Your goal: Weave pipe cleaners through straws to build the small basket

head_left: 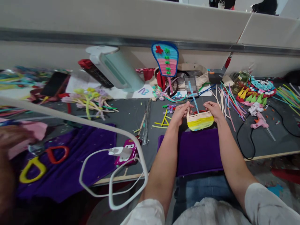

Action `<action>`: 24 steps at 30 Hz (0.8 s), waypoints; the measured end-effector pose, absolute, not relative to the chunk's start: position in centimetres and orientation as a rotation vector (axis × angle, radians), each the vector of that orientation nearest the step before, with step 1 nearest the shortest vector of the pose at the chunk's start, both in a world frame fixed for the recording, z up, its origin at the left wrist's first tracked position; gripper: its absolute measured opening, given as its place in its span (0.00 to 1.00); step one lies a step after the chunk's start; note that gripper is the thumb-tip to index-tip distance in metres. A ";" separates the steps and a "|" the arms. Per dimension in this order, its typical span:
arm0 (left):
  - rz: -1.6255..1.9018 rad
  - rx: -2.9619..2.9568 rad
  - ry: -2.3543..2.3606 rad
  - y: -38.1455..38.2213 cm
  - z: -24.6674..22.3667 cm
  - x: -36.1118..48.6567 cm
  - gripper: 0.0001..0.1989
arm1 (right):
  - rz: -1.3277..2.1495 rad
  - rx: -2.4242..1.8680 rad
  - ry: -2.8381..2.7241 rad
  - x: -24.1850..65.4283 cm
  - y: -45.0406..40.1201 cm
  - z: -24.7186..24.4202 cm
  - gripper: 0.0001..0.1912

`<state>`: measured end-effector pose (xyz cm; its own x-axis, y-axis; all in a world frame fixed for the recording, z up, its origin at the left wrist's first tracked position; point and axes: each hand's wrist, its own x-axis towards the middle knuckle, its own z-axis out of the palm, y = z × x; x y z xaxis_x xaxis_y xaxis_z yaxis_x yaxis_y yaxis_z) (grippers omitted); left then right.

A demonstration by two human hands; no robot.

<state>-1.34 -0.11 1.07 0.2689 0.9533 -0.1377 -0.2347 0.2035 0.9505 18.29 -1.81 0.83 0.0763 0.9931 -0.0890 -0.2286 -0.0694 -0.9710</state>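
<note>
Yellow craft piece (200, 121), left hand (180, 113) and right hand (214, 110) apart at opposite edges.

White paper (124, 94) on worktop (131, 118), beside pale green jug (124, 70): purple handwritten mark, "13" or "B", can't tell which. Bluish mark (179, 94) further right, not legible. Dark red-topped cylinder (96, 74): slanted light script, too blurred to read.
</note>
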 end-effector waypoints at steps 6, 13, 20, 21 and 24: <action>1.067 0.930 0.833 -0.1 1.0 -1.0 0.24 | 1.251 -1.123 -1.122 17.7 -2.1 1.1 0.15; 1.106 0.879 0.874 -0.5 1.4 -0.1 0.20 | 1.248 -1.075 -1.169 17.5 -2.4 1.5 0.15; 1.095 0.836 0.886 -0.4 1.4 0.0 0.17 | 1.231 -1.028 -1.150 17.4 -2.4 1.5 0.13; 1.095 0.830 0.886 -0.4 1.4 -0.1 0.17 | 1.233 -1.040 -1.136 17.4 -2.4 1.4 0.13; 1.097 0.808 0.884 -0.4 1.5 -0.1 0.18 | 1.264 -1.065 -1.123 17.6 -2.2 1.2 0.16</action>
<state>-0.11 -0.40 1.46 0.2081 0.9596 -0.1894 -0.3891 0.2588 0.8841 17.56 -2.20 1.22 -0.0126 0.9993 0.0345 -0.1519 0.0322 -0.9879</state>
